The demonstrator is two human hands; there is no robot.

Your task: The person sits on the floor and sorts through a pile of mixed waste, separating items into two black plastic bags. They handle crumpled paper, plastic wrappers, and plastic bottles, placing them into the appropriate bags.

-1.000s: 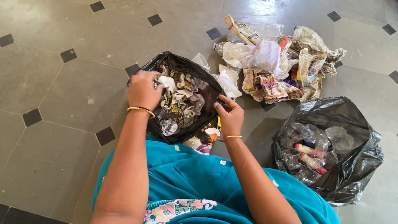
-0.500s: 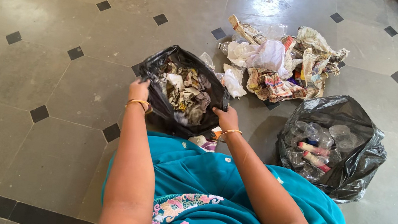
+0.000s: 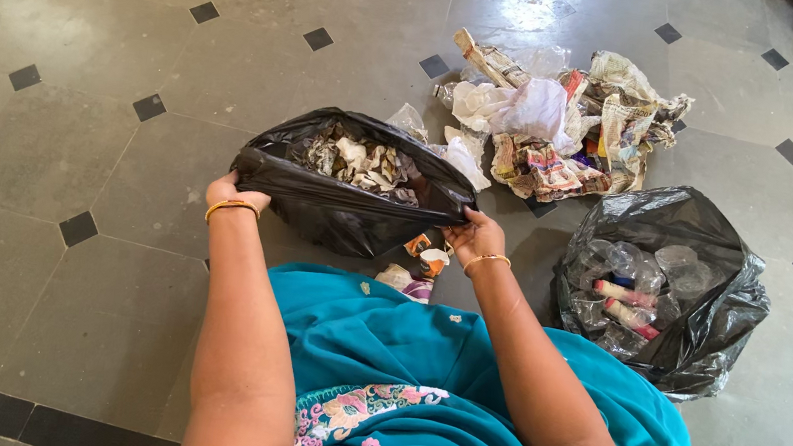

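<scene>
Your left hand [image 3: 231, 195] and right hand [image 3: 476, 235] each clench the rim of the black bag [image 3: 337, 211] of crumpled paper [image 3: 359, 161]; a second black bag [image 3: 676, 288] of clear bottles sits right, a newspaper pile [image 3: 560, 122] beyond.

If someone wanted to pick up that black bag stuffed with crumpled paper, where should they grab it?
Probably by the rim, from its two opposite ends, as the left hand and right hand do now. The black bag of crumpled paper is soft and open at the top, so its loose plastic edge bunches easily into a fist, and pulling both ends keeps the mouth upward and the paper inside.
</scene>
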